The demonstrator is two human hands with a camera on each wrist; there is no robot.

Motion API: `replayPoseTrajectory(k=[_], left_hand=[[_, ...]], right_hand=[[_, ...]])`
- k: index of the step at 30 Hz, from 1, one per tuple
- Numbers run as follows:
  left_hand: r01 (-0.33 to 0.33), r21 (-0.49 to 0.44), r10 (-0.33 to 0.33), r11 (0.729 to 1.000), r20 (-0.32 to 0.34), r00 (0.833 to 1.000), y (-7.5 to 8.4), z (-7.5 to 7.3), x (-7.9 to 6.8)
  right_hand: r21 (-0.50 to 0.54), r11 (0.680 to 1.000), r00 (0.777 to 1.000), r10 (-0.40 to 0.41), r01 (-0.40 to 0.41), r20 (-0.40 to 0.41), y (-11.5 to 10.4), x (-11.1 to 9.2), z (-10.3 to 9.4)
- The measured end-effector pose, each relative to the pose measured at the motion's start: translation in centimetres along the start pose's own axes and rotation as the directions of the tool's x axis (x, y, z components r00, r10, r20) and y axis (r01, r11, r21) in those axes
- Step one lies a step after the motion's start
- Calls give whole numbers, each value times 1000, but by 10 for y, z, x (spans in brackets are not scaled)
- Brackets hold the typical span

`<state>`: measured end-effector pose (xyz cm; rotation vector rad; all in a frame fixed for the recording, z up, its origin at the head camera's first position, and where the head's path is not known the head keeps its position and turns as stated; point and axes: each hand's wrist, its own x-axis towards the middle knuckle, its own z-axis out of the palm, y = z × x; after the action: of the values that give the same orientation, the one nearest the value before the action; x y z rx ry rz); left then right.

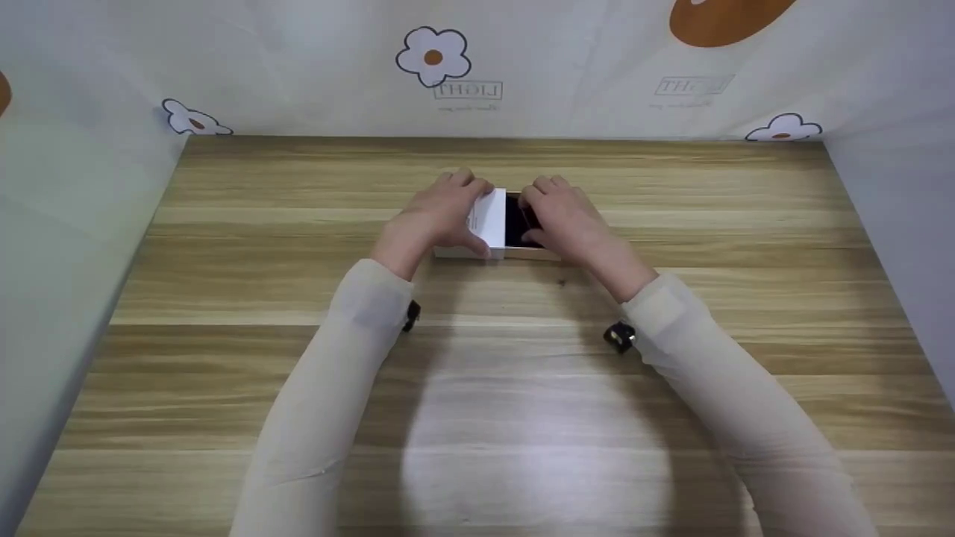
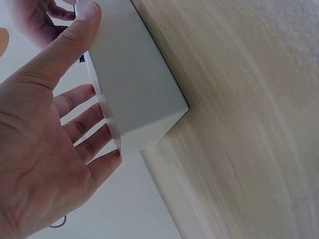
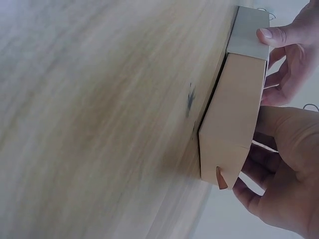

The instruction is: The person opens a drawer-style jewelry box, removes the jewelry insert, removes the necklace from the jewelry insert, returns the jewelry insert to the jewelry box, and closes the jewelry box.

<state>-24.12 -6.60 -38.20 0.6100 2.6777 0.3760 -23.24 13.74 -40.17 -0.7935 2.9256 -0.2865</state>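
Note:
A slide-out box lies on the table with its white sleeve [image 1: 490, 216] at left and its tan drawer [image 3: 233, 99] partly out at right. The left hand [image 1: 444, 212] grips the sleeve, thumb on the near side and fingertips along the far top edge. Over the drawer, the right hand [image 1: 568, 218] reaches in from above, thumb and fingers curled about a black item [image 1: 513, 224] inside. What kind of item it is cannot be made out, and the fingertips are partly hidden. A small brown ribbon tab [image 3: 221, 178] sticks out of the drawer's end.
The wood-grain table [image 1: 224, 373] spreads around the box. Behind it hangs a pale curtain [image 1: 313, 67] with flowers and lettering, and similar pale panels stand at both sides. A small dark mark [image 1: 562, 282] shows on the table near the box.

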Motion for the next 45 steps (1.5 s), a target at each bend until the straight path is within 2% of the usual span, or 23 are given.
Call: replayPoseTrajectory(k=[23,35,41,45], left_hand=[[-6,-16,6,1000,-4,1000,0,0,-1],[-18,-18,18,1000,-4,1000,-1,-1,-1],[-10,-31,10,999,-6,1000,-1,-1,-2],[-13,-26,13,1000,-6,1000,-1,-1,-1]], right_hand=[[60,998,999,-15,17,-31,9,-4,1],[185,983,999,7,2,-50,11,-5,-1],[296,955,997,47,-26,-64,13,-7,-5],[427,902,994,95,-63,-54,15,-9,-10]])
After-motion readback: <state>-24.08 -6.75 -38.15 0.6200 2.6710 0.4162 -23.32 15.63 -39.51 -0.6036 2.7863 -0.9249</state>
